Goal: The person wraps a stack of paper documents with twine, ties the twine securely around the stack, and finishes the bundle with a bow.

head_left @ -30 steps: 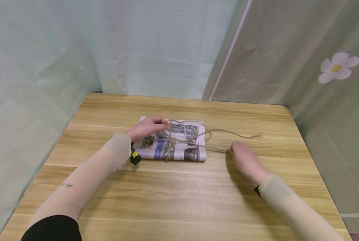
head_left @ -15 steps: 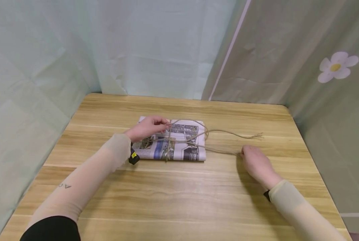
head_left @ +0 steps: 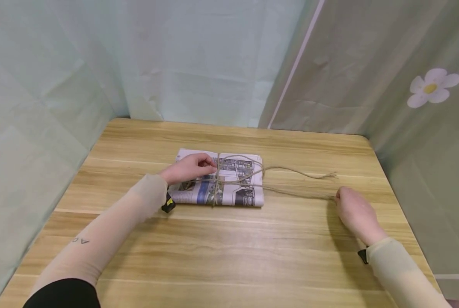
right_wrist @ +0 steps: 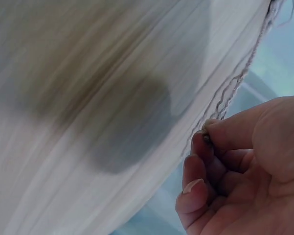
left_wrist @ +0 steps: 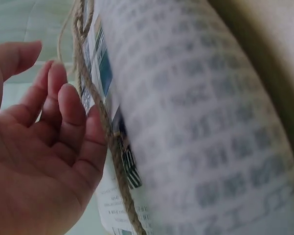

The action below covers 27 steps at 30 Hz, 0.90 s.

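Twine (left_wrist: 115, 152) across the newspaper (head_left: 229, 172), toward 12 o'clock on the desk (head_left: 221, 252), should be drawn evenly to 3 o'clock by the right hand (head_left: 358, 214), fingers pinching it, while the left hand (head_left: 191, 167), fingers loosely parted, should brace the newspaper.

- From my remote seat I'm seeing a pale wood-grain tabletop (head_left: 229, 252) with rounded far corners, grain running side to side
- Folded newspaper bundle (head_left: 227, 195) sits flat on it, pictures and print showing
- Loose tail of jute twine (head_left: 296, 170) snakes over the wood off its right edge, frayed tip and all
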### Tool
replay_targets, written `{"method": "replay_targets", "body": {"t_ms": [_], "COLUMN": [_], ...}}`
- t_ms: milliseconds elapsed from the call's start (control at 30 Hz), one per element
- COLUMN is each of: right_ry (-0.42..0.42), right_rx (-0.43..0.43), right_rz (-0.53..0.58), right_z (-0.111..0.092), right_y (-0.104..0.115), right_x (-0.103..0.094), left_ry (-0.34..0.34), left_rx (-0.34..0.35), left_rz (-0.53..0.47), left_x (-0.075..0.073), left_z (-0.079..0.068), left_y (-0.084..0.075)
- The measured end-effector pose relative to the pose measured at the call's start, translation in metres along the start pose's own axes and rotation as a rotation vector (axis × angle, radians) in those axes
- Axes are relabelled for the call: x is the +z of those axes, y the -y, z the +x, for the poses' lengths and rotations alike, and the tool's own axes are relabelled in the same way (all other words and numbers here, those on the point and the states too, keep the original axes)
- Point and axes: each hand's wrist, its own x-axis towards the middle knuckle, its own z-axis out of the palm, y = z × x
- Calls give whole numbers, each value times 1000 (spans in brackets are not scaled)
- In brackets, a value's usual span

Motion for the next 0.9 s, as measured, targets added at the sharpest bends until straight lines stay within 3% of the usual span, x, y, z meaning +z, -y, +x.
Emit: {"method": "replay_targets", "body": {"t_ms": [200,300,433,600,733,900], "right_ry": [-35,-123,-221,-146,-76,-77], "right_rx": [-3,-86,-269,-458,-448,-416], "right_rz": [-48,-65,-27,38,27,32], "right_z": [-5,-2,12,42,60,66], "right_y": [-12,0,38,97,122,125], "right_x": [-5,-4,3,22,39,46], "left_ry": [-16,-32,-68,-108,-108,-110], "left_rx": [86,95,103,104,97,98], "left_rz": [65,146,259,349,416,469], "left_x": [9,14,21,29,36,37], "left_z": [1,0,-2,-3,1,0], "left_y": [-9,-10,-11,-11,-12,-13]}}
